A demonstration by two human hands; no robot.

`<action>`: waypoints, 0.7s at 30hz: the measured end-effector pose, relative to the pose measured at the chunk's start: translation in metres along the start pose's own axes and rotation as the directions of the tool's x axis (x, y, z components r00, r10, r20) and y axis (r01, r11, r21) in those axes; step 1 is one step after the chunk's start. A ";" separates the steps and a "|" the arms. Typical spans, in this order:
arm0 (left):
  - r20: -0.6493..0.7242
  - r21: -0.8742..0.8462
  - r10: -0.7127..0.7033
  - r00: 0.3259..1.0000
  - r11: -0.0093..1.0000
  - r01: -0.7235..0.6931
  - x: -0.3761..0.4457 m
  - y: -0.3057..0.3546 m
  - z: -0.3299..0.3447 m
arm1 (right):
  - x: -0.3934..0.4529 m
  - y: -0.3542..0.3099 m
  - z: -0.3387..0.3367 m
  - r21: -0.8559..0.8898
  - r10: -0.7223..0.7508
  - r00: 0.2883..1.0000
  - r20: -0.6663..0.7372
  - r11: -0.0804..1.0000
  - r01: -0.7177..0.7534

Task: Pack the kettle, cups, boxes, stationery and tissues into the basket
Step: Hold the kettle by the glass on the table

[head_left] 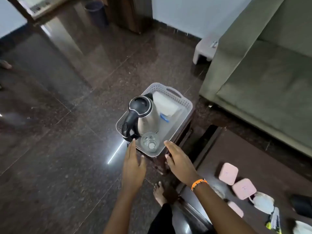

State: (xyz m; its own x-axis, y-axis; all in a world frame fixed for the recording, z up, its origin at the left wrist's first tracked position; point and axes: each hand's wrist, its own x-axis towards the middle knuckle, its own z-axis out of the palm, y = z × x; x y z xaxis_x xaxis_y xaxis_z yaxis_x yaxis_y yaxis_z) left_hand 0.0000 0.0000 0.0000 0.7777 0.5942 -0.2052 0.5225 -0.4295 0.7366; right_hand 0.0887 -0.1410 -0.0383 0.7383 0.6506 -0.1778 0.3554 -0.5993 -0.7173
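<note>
A pale grey perforated basket [185, 103] rests on a small dark stool. Inside it stand a steel kettle [148, 119] with a black lid and handle, a clear glass cup [150, 143] at the near edge, and a white tissue pack [166, 103] at the back. My left hand [133, 166] hovers open at the basket's near left corner, its fingertips close to the kettle base. My right hand [180, 161] is open at the near right corner, just beside the rim. Three pink boxes [228, 173] [244, 189] [235, 208] lie on a dark table at the lower right.
A green sofa [263, 73] fills the right side. A white cup [263, 202] and some stationery [274, 220] lie near the pink boxes. A small pale step stool [205, 49] stands by the wall and a dark bin [96, 12] at the back. My bare foot [159, 193] is on the floor.
</note>
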 end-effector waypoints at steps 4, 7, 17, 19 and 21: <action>-0.072 -0.039 -0.121 0.990 0.992 0.119 0.042 -0.016 -0.007 | 0.042 -0.012 0.036 -0.010 0.114 0.993 0.016 0.993 -0.114; -0.081 -0.079 -0.149 0.986 0.987 0.142 0.064 -0.025 -0.007 | 0.062 -0.020 0.063 0.000 0.185 0.981 0.061 0.983 -0.186; 0.042 -0.039 -0.223 0.974 0.974 0.225 0.140 -0.041 -0.019 | 0.095 -0.005 0.095 0.048 0.275 0.961 -0.023 0.960 -0.274; 0.127 -0.058 -0.256 0.958 0.962 0.265 0.155 -0.043 -0.021 | 0.096 -0.004 0.095 0.112 0.271 0.961 -0.059 0.958 -0.264; 0.178 -0.160 -0.295 0.939 0.933 0.323 0.163 -0.044 -0.021 | 0.095 -0.003 0.092 0.186 0.268 0.958 -0.103 0.951 -0.246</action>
State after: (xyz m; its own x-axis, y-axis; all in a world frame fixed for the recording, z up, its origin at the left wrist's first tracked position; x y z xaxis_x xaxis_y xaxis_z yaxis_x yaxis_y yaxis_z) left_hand 0.0963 0.1295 -0.0524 0.6382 0.5634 -0.5247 0.6829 -0.0997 0.7236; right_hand 0.1050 -0.0346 -0.1152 0.8617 0.4145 -0.2928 0.0501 -0.6436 -0.7637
